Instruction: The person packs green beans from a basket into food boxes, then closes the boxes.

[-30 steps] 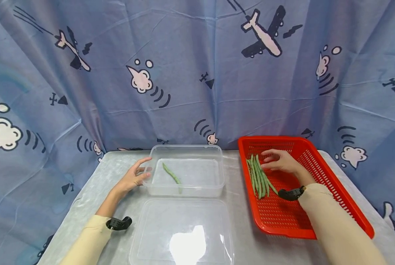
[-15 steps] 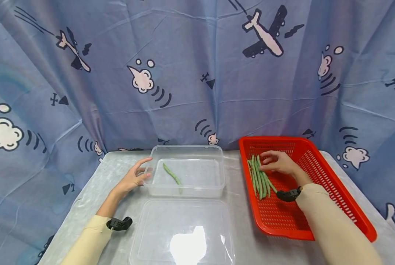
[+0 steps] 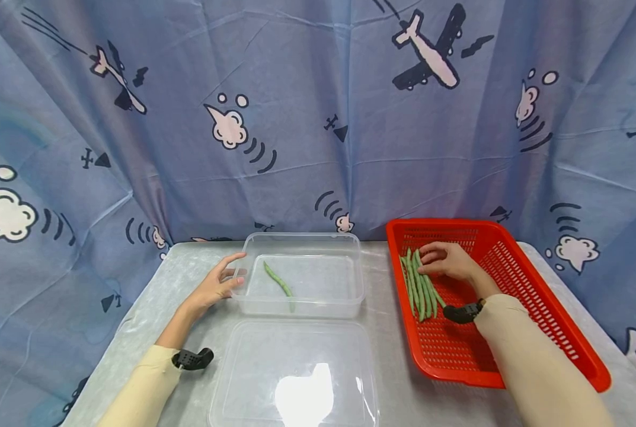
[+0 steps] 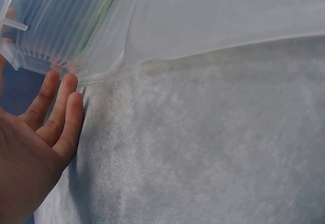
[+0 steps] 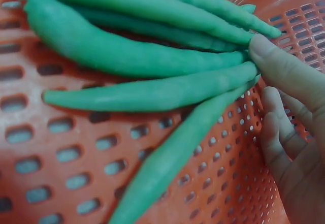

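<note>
In the red basket (image 3: 459, 359), the right hand (image 3: 451, 263) has edged leftward onto the green beans (image 3: 421, 290), so picking seems underway; whether its grip clamps any is unclear. Left of the basket, the left hand (image 3: 216, 286), grip spread, touches the clear box (image 3: 323, 309).

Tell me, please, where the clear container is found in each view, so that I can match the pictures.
Head: the clear container is near the middle, left of the red basket.
Left wrist: the clear container is in the upper left corner.
Right wrist: not in this picture.
Shared landmark: the left hand, beside the container in the head and left wrist views only.
</note>
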Available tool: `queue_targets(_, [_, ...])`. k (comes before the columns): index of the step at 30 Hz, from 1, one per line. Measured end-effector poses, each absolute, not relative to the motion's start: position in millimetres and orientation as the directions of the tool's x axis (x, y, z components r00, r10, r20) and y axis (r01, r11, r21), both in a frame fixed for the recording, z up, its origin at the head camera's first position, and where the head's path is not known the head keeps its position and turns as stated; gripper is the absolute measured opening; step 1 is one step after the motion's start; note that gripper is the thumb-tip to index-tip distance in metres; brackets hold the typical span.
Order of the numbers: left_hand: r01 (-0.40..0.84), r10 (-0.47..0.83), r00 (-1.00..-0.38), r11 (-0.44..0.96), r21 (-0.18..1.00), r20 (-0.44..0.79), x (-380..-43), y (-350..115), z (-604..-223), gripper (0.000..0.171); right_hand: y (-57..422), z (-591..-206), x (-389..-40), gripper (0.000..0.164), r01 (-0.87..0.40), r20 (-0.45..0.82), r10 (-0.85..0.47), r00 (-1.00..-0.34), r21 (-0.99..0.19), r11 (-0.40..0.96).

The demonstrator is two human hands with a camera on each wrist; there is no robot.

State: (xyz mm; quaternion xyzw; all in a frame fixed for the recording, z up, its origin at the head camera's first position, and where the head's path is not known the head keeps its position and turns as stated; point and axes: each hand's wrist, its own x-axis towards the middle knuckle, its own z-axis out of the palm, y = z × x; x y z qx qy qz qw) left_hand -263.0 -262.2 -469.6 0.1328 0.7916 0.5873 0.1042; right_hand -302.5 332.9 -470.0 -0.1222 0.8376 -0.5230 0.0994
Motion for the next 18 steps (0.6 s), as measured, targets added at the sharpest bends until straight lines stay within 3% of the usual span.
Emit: queue_targets(18, [0.09,0.325,-0.945,0.321,0.943,-0.02,-263.9,-262.3,-470.4,0.06,336.0,-467.4,-303.1,0.062,-0.009,-0.101,-0.318,-0.943,-0.945,0.327])
